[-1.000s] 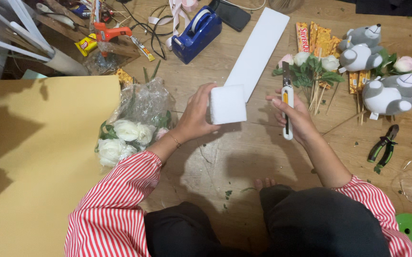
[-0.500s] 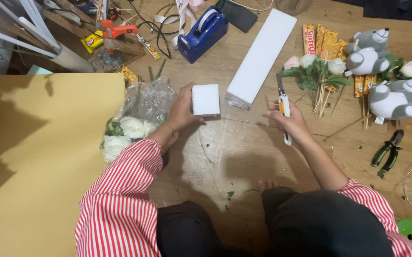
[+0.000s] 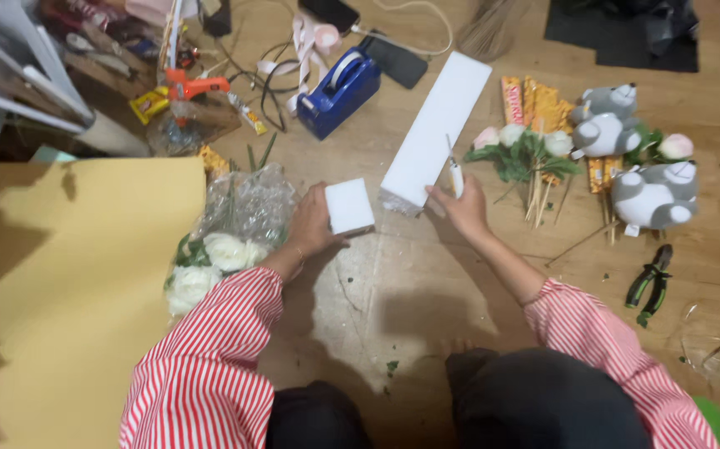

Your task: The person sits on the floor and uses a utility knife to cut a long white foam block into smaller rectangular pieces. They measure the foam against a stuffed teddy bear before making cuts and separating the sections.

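Your left hand [image 3: 314, 223] gripped a small white foam block [image 3: 349, 206], your right hand [image 3: 458, 208] closed on a utility knife [image 3: 456, 176], blade touching the long foam slab [image 3: 436, 131], floor centre.

Your left hand [image 3: 314, 223] holds the small foam block [image 3: 350, 206] just left of the long foam slab [image 3: 436, 130] on the floor [image 3: 426, 283], and your right hand [image 3: 460, 208] grips a cutter [image 3: 456, 175] at the slab's near end. The wrapped flowers [image 3: 227, 241] lie left of your left hand, beside the big paper sheet [image 3: 69, 291]. The tape dispenser [image 3: 339, 91] sits beyond the block; plush toys [image 3: 634, 158] and pliers [image 3: 649, 284] lie right.
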